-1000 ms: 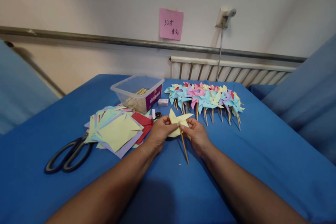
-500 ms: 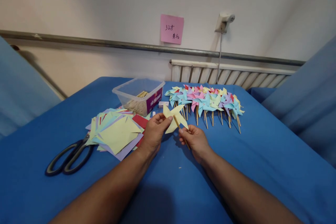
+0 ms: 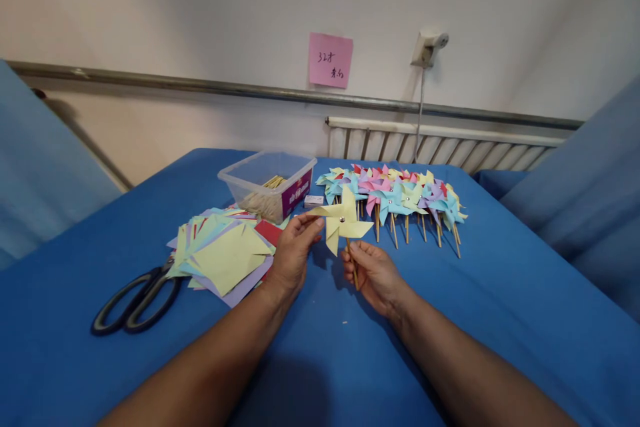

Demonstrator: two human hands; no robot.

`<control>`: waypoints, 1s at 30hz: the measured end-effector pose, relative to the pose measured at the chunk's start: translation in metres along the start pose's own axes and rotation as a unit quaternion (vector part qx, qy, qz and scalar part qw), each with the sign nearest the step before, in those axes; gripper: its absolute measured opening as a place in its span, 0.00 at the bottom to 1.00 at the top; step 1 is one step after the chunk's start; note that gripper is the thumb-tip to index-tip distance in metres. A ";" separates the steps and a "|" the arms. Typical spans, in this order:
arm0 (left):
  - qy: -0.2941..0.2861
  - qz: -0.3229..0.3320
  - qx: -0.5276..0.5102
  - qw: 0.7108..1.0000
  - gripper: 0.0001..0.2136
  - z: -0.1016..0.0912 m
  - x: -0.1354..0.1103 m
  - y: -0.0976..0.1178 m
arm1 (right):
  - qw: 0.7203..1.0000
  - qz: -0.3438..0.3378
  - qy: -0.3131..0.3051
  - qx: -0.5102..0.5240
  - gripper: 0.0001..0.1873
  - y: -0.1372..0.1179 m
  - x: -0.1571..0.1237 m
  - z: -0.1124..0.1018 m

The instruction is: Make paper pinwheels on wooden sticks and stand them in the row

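Note:
A pale yellow paper pinwheel (image 3: 345, 227) faces me above the blue sheet, with a silver pin at its centre. My right hand (image 3: 371, 273) is closed round its thin wooden stick just under the blades. On the other side, my left hand (image 3: 294, 247) pinches the left blade between thumb and fingers. The stick leans slightly, and its lower end shows below my right fingers.
Coloured paper squares (image 3: 225, 257) lie in a heap at left beside black-handled scissors (image 3: 137, 297). Behind stand a clear plastic box (image 3: 245, 177) of sticks, a small white box (image 3: 314, 201) and many finished pinwheels (image 3: 395, 197). A radiator (image 3: 440, 143) runs along the wall.
The yellow pinwheel has turned from showing its back and stick to showing its pinned front. My left hand has stayed at its left blade, and my right hand still grips the stick.

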State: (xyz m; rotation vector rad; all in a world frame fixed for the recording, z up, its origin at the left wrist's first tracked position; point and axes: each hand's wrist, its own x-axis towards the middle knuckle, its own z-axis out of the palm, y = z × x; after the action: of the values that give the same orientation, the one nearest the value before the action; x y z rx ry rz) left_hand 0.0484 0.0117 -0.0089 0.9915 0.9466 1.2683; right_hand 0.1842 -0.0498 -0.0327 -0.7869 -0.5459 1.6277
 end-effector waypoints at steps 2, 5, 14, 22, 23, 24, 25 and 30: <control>-0.039 -0.012 -0.019 0.999 0.15 0.002 -0.003 0.001 | 1.000 0.008 -0.014 -0.002 0.15 0.002 0.000 0.000; -0.064 -0.023 -0.033 0.997 0.14 0.005 -0.008 0.002 | 1.000 0.010 -0.020 -0.016 0.15 0.005 0.001 0.000; -0.031 -0.035 -0.019 0.999 0.13 0.007 -0.011 -0.001 | 0.999 0.014 -0.032 -0.039 0.15 0.009 -0.002 0.003; -0.071 -0.082 -0.061 0.992 0.14 0.008 -0.014 0.003 | 0.997 0.005 -0.031 -0.066 0.15 0.006 0.005 -0.005; -0.080 -0.095 -0.063 0.990 0.13 0.008 -0.014 0.003 | 0.998 -0.007 -0.013 -0.056 0.15 0.005 0.007 -0.008; -0.089 -0.110 -0.064 0.988 0.13 0.007 -0.014 0.002 | 0.999 -0.022 0.005 -0.043 0.14 0.003 0.008 -0.010; -0.099 -0.125 -0.065 0.985 0.12 0.007 -0.014 0.001 | 0.999 -0.037 0.016 -0.030 0.13 0.001 0.010 -0.013; -0.138 -0.194 -0.080 0.968 0.09 0.008 -0.018 -0.002 | 0.997 -0.081 0.009 -0.012 0.13 -0.004 0.010 -0.015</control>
State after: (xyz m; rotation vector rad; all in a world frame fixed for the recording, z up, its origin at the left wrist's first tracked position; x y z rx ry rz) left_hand 0.0547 -0.0067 -0.0078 0.7833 0.7621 0.8381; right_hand 0.1975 -0.0403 -0.0421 -0.7541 -0.6011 1.4664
